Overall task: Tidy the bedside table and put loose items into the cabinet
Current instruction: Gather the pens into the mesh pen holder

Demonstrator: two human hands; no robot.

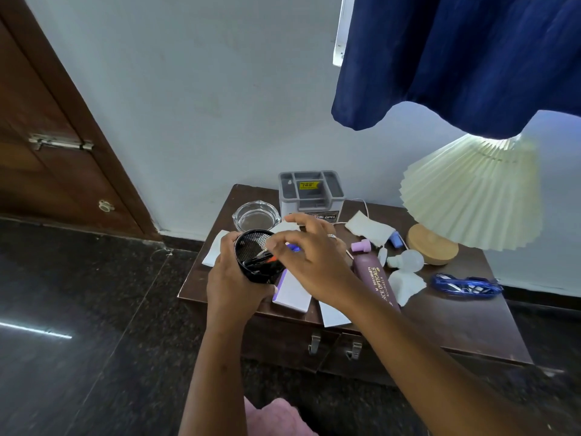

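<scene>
My left hand [232, 278] grips a black mesh pen cup [256, 256], tilted toward me above the dark wooden bedside table [456, 325]. Pens lie inside the cup. My right hand [309, 259] hovers at the cup's rim with fingers spread; I cannot tell whether it holds anything. Loose on the table lie a maroon spectacle case [375, 280], a white bulb [407, 261], crumpled tissues [405, 286], a blue cable bundle [465, 286], white papers [334, 316] and a purple-edged notepad [292, 291]. The cabinet doors [283, 341] below are shut.
A grey organiser box [311, 193] and a glass ashtray [256, 215] stand at the table's back. A pleated lamp [471, 193] on a wooden base [430, 243] fills the right rear. A blue curtain [456, 58] hangs overhead. A wooden door [47, 136] is at left.
</scene>
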